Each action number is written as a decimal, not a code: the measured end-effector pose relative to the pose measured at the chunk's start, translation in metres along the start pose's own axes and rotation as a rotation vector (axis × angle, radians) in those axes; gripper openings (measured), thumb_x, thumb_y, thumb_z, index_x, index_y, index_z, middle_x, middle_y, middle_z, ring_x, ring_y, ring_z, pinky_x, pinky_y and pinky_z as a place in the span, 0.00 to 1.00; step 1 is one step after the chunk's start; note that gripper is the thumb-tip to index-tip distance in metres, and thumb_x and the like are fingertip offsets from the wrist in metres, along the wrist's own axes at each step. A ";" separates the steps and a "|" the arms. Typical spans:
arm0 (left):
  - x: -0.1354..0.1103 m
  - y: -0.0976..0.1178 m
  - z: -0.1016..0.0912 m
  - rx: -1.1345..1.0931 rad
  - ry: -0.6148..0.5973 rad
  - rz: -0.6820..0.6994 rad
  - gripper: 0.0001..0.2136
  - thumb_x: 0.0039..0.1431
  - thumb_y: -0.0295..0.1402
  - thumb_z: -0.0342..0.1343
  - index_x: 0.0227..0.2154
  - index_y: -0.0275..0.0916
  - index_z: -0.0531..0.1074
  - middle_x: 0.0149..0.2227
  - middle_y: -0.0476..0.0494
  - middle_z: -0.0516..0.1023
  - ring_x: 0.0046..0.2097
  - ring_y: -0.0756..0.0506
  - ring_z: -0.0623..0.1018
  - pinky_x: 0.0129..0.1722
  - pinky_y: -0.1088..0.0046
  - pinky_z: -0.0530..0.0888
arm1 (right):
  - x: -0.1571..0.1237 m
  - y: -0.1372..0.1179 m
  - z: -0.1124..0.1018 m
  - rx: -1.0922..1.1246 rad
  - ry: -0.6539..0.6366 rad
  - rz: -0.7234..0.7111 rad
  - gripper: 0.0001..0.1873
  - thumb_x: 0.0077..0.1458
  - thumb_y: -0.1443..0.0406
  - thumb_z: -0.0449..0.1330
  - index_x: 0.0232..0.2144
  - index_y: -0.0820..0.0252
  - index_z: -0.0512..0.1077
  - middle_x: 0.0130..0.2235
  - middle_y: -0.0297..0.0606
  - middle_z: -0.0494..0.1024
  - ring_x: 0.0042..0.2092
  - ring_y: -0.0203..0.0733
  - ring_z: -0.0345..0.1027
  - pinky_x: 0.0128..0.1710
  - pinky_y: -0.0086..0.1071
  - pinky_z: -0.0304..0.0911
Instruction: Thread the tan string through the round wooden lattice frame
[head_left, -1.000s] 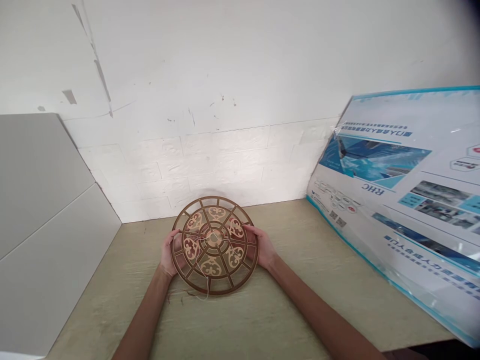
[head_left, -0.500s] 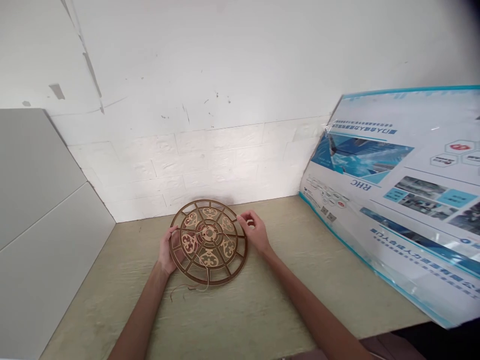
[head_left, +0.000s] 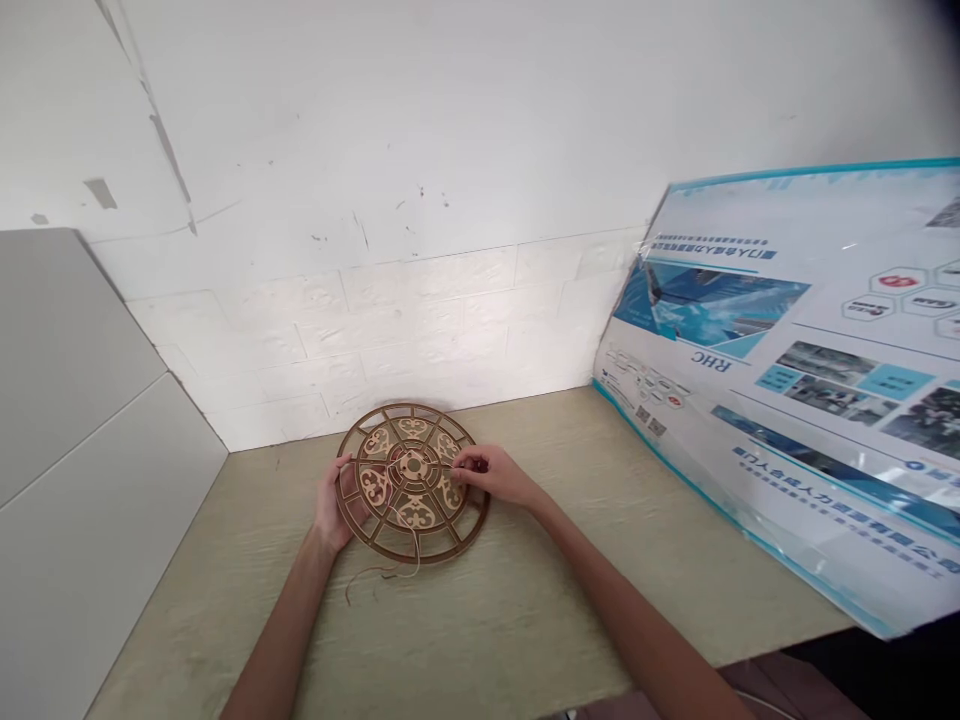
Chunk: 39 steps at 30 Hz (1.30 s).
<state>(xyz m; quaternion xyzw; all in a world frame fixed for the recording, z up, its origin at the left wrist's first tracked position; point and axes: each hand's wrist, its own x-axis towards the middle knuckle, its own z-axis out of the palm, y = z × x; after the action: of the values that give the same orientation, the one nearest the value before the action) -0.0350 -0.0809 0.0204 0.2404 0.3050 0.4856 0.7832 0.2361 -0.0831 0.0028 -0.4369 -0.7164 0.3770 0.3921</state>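
A round brown-and-gold openwork disc (head_left: 414, 512), with spokes and scroll ornaments around a holed hub, is tilted up near the wall. My left hand (head_left: 335, 505) grips its left rim, thumb on the front and fingers behind, partly seen through the gaps. My right hand (head_left: 487, 474) reaches over the disc's right side, fingertips pinched together near a spoke right of the hub. What is between those fingertips, if anything, is too small to make out. Thin pale and reddish wires (head_left: 417, 550) run from the hub area over the front and hang below the lower rim.
The greenish tabletop (head_left: 450, 650) meets a white brick-patterned wall (head_left: 420, 320) just behind the disc. A grey panel (head_left: 90, 450) stands at the left. On the right leans a printed blue-and-white poster board (head_left: 750, 400) under clear plastic.
My right hand has moved left from the disc's right rim to over its face near the hub, fingertips now pinched. My left hand keeps its grip on the left rim.
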 end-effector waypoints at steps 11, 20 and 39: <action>-0.001 0.000 0.002 0.018 -0.014 -0.009 0.18 0.61 0.36 0.47 0.49 0.32 0.71 0.41 0.36 0.80 0.45 0.38 0.78 0.48 0.58 0.73 | -0.004 -0.011 0.002 0.442 0.008 0.121 0.21 0.47 0.50 0.65 0.31 0.61 0.70 0.18 0.27 0.68 0.20 0.29 0.56 0.20 0.25 0.47; -0.001 0.000 0.002 0.018 -0.012 -0.005 0.18 0.61 0.35 0.48 0.49 0.33 0.71 0.41 0.36 0.80 0.45 0.38 0.79 0.47 0.58 0.74 | -0.001 -0.010 0.007 0.625 0.350 0.085 0.20 0.48 0.48 0.64 0.32 0.59 0.71 0.35 0.40 0.80 0.33 0.39 0.73 0.30 0.30 0.66; -0.001 -0.001 -0.001 0.009 -0.030 0.014 0.20 0.61 0.36 0.49 0.53 0.32 0.69 0.43 0.35 0.79 0.46 0.38 0.78 0.49 0.58 0.72 | -0.001 0.020 -0.028 0.862 0.484 0.014 0.23 0.50 0.51 0.59 0.16 0.54 0.54 0.15 0.27 0.52 0.24 0.39 0.59 0.30 0.37 0.64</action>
<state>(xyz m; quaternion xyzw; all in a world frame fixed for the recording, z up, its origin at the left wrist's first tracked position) -0.0355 -0.0816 0.0192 0.2532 0.2936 0.4858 0.7833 0.2681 -0.0720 -0.0041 -0.3145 -0.3807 0.5294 0.6898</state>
